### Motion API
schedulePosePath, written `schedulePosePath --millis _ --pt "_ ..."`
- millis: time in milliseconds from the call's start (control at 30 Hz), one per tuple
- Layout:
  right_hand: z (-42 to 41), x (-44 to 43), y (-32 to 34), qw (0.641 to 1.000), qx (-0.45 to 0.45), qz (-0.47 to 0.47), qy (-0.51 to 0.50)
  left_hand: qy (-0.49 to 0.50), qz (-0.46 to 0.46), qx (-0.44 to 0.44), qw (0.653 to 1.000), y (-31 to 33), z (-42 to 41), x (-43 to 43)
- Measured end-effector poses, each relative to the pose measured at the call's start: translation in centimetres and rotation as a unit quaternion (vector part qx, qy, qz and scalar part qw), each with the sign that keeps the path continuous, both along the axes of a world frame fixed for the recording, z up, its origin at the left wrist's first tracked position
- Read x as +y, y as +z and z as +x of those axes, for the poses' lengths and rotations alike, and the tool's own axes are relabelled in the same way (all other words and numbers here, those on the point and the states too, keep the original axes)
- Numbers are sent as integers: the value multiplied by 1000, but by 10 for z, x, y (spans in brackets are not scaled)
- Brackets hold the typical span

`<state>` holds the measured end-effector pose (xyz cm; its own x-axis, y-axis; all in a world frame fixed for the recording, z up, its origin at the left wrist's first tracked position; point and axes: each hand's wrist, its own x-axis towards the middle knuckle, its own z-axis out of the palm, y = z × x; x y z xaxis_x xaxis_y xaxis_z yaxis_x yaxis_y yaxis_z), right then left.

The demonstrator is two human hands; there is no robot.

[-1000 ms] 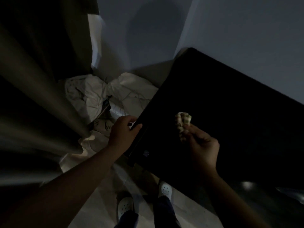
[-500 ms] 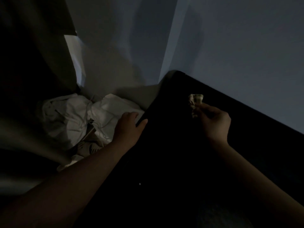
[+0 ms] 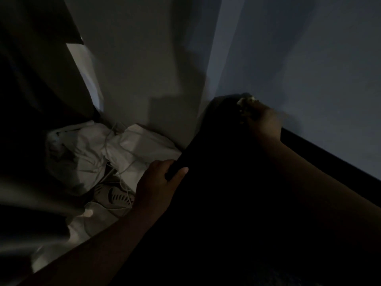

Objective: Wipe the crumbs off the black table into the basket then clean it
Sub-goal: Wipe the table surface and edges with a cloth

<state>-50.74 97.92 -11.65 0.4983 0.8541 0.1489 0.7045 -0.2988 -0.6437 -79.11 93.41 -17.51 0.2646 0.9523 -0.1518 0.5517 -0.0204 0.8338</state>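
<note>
While the room lay very dim, both bare forearms reached forward from the bottom of the view along the black table [image 3: 237,203], which filled the lower right as a dark slab. The left hand [image 3: 156,182] gripped the table's left edge, with the thumb on top and the fingers curled round the rim. Just beside that edge, lower down, lay a heap of white bags [image 3: 132,149]. Thin pale cords [image 3: 106,141] trailed across them, and a pale vented object [image 3: 115,196] sat nearer the wrist. Whether any of this was the basket could not be told in the gloom. A dark curtain [image 3: 31,141] hung in folds at the far left.

Farther out, the right hand [image 3: 265,120] was at the table's far corner, its fingers curled round a crumpled pale cloth [image 3: 245,102] held at the tabletop close to the back edge. Blur softened that hand, so whether the cloth touched the surface could not be told. Crumbs could not be made out on the black top. Behind the corner rose a plain grey wall [image 3: 309,58].
</note>
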Motion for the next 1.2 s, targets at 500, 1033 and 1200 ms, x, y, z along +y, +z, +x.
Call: schedulePosePath --millis 500,1033,1200 --pt "-28 -43 -8 992 -7 40 119 20 2 10 1000 -3 2 -1" --pt "-69 -69 -18 996 31 62 49 29 9 -43 999 15 1 -4" --pt "-85 -78 -28 998 -22 37 54 79 2 -62 995 16 -8 -4"
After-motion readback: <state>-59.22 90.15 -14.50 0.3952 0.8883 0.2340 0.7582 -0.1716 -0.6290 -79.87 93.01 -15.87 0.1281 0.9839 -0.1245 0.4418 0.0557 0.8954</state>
